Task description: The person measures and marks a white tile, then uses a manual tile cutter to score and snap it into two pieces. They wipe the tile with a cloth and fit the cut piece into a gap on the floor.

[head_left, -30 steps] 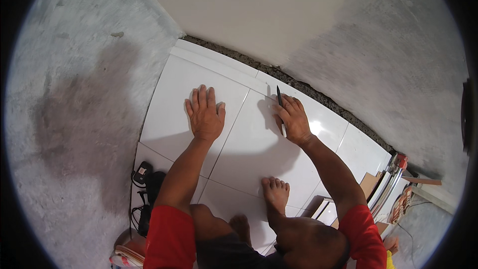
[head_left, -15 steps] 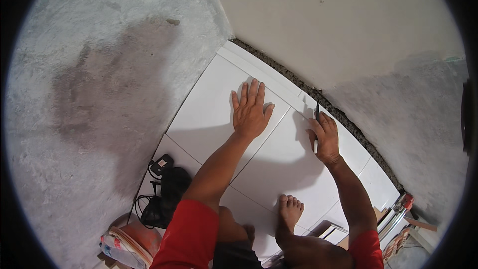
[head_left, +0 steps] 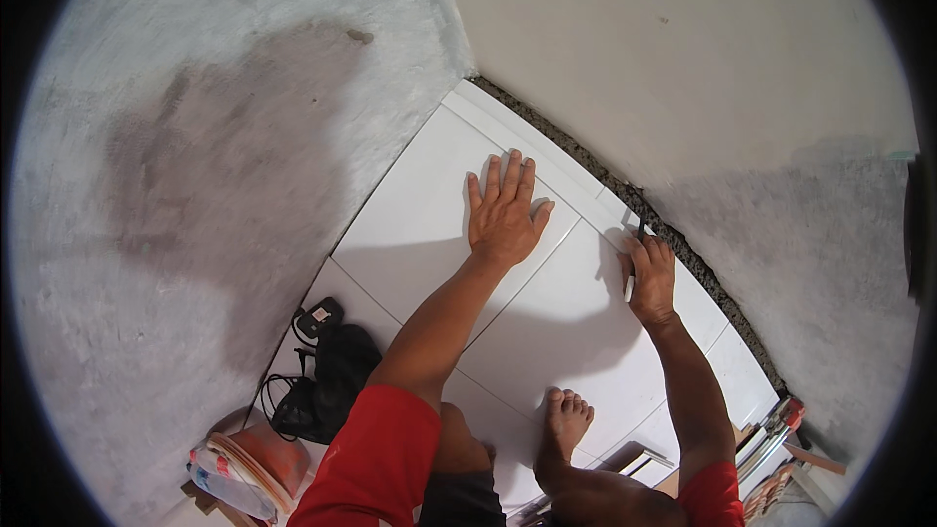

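My left hand point(head_left: 508, 224) lies flat on a large white floor tile point(head_left: 410, 215), its fingers spread toward the far edge. Along that edge runs a narrower white tile piece point(head_left: 527, 151), lying against the larger tiles' edge. My right hand point(head_left: 652, 278) is closed around a slim pen point(head_left: 629, 289) with a white lower end and a dark upper part. The pen's dark end points at the rough dark gap point(head_left: 673, 234) between the tiles and the wall. Part of the pen is hidden by my fingers.
Bare plastered walls point(head_left: 224, 156) meet at the far corner. A black bag with cables point(head_left: 337, 381) lies at the left, above an orange bucket point(head_left: 268, 454) with a plastic bag. Long metal tools point(head_left: 771, 429) rest at the lower right. My bare foot point(head_left: 566, 420) stands on the tiles.
The whole view has shifted slightly. My left hand stays flat on the tile. My right hand, still holding the pen, has moved slightly back from the gap.
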The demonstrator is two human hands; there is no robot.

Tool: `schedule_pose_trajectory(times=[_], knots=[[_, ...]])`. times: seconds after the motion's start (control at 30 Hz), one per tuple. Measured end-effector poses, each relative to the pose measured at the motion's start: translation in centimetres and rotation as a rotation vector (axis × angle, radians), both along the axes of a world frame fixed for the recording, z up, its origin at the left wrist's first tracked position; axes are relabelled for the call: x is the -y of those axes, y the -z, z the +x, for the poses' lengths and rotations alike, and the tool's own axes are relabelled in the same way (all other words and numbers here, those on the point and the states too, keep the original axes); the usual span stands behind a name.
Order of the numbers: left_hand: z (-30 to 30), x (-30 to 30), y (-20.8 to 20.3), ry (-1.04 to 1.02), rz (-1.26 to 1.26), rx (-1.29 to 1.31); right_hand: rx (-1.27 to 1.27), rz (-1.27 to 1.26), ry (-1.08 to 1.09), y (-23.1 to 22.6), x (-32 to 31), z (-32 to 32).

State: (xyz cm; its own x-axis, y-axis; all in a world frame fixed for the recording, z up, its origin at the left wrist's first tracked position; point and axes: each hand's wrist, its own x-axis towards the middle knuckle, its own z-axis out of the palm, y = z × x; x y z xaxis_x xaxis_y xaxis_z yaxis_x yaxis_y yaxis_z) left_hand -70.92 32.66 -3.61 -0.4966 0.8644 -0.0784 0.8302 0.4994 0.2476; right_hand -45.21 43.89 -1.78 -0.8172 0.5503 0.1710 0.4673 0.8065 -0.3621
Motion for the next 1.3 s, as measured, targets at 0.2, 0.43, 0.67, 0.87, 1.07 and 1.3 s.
schedule_pose_trajectory(times=[0.2, 0.43, 0.67, 0.87, 1.07, 1.3], knots=[[-0.1, 0.1, 0.1, 0.005, -0.004, 0.007, 0.012, -0.024, -0.007, 0.0, -0.3, -0.1], [-0.1, 0.1, 0.1, 0.009, -0.003, -0.011, 0.019, -0.021, 0.008, 0.2, -0.4, -0.1], [-0.1, 0.0, 0.3, 0.005, -0.005, -0.019, -0.017, 0.015, 0.012, 0.3, -0.5, 0.1], [0.2, -0.2, 0.0, -0.006, -0.026, -0.039, -0.038, 0.065, 0.027, -0.3, -0.2, -0.4], [0.1, -0.1, 0.0, 0.002, 0.009, -0.071, -0.234, -0.166, -0.060, -2.1, 2.1, -1.7], [0.2, -0.1, 0.1, 0.010, 0.014, -0.092, -0.226, -0.346, -0.148, -1.9, 2.4, -3.9]])
